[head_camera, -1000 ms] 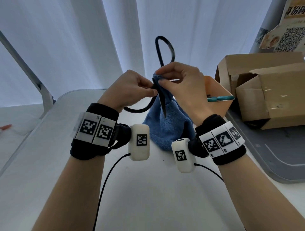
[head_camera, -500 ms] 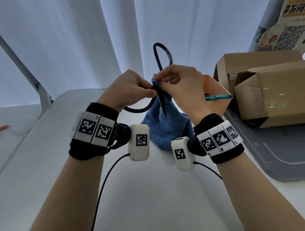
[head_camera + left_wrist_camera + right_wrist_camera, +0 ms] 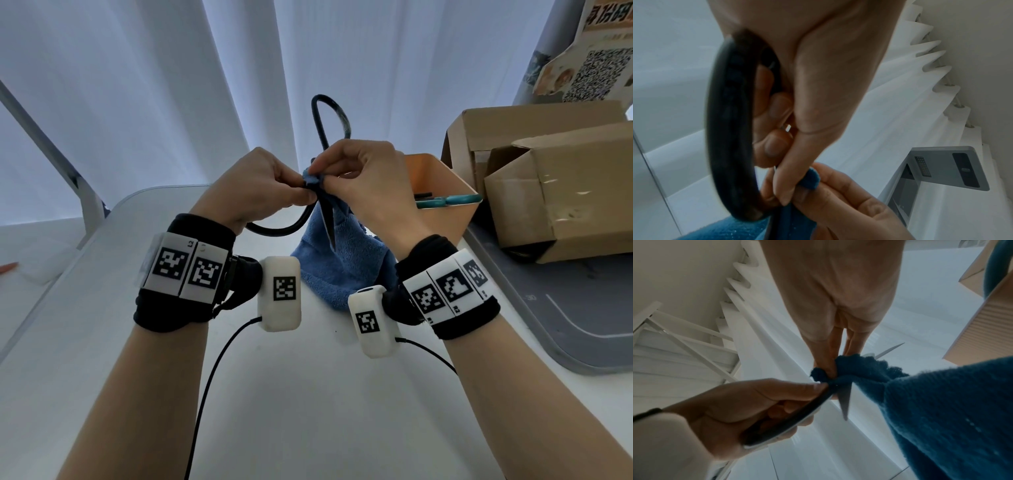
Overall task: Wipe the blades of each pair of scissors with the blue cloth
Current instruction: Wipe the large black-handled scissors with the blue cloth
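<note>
Black scissors [image 3: 323,137] with large loop handles are held up over the white table, blades spread; one blade [image 3: 328,222] points down. My left hand [image 3: 260,192] grips the lower handle loop [image 3: 729,129] near the pivot. My right hand [image 3: 363,181] pinches the blue cloth [image 3: 329,267] around a blade by the pivot, and the rest of the cloth hangs down to the table. In the right wrist view the cloth [image 3: 920,402] bunches at my fingertips, with a bare blade [image 3: 845,402] below and another blade tip beyond. A second pair with teal handles [image 3: 445,200] lies in the orange bin.
An orange bin [image 3: 442,192] stands right of my hands. Cardboard boxes [image 3: 548,185] sit on a grey tray [image 3: 548,325] at the right. A white curtain hangs behind the white table [image 3: 308,394]. Wrist camera cables trail over the table.
My right hand with the cloth has slid slightly up the blade toward the pivot. The scissors and left hand have stayed nearly in place.
</note>
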